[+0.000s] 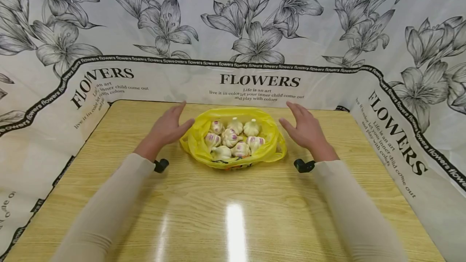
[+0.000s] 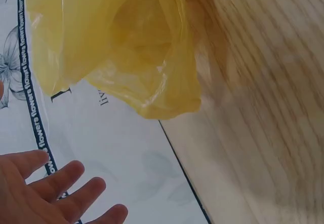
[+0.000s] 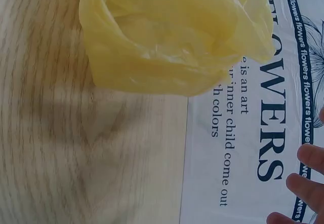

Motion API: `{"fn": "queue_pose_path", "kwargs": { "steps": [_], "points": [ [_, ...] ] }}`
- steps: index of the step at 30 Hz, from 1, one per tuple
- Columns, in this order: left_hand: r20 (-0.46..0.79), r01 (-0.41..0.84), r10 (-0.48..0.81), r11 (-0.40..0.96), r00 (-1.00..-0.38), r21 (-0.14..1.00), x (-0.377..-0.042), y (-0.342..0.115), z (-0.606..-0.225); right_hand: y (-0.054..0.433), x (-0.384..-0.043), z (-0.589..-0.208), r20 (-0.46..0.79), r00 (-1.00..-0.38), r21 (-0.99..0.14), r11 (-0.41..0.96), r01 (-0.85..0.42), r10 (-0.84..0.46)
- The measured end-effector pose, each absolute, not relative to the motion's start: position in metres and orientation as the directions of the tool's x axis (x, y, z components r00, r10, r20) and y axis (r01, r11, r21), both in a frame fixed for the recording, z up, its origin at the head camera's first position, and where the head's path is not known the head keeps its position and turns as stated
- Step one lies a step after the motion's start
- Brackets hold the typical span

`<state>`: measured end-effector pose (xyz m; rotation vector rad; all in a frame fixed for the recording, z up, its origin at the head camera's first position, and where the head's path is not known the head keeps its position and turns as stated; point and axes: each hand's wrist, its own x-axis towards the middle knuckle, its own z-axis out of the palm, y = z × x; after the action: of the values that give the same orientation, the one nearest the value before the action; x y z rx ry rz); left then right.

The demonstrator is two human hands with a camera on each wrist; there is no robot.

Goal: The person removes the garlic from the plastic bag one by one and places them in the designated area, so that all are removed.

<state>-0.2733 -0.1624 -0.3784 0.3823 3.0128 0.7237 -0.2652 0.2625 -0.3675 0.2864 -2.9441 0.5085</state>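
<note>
A yellow plastic bag [image 1: 198, 148] lies on the table with its mouth spread wide. Several garlic bulbs [image 1: 230, 137], white with purple streaks, sit inside it. My left hand [image 1: 167, 127] is just left of the bag, fingers extended and holding nothing. On the other side my right hand [image 1: 303, 128] is held apart from the bag, its fingers straight and the thumb toward the bag. In the left wrist view the bag's side [image 2: 152, 82] hangs above the spread fingers. The right wrist view shows the opposite side of the bag [image 3: 152, 72] and a few fingertips [image 3: 306, 188].
A light wood-grain table [image 1: 196, 213] carries the bag near its back edge. White cloth [image 1: 174, 80] printed with grey lilies and lettering stands as a wall behind and along both sides. Small black devices [image 1: 304, 165] are worn at both wrists.
</note>
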Motion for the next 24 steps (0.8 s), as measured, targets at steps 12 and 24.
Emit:
{"fn": "queue_pose_path", "kwargs": {
  "steps": [12, 24],
  "points": [
    [0.067, 0.240, 0.242, 0.814, -0.968, 0.529, -0.271, -0.156, -0.391, 0.253, -0.260, -0.379, 0.174, -0.974, -0.386, 0.900, -0.201, -0.143],
    [0.115, 0.248, 0.227, 0.747, -0.967, 0.617, -0.268, -0.150, -0.405, 0.246, -0.260, -0.386, 0.189, -0.972, -0.454, 0.865, -0.211, -0.138]
  ]
}}
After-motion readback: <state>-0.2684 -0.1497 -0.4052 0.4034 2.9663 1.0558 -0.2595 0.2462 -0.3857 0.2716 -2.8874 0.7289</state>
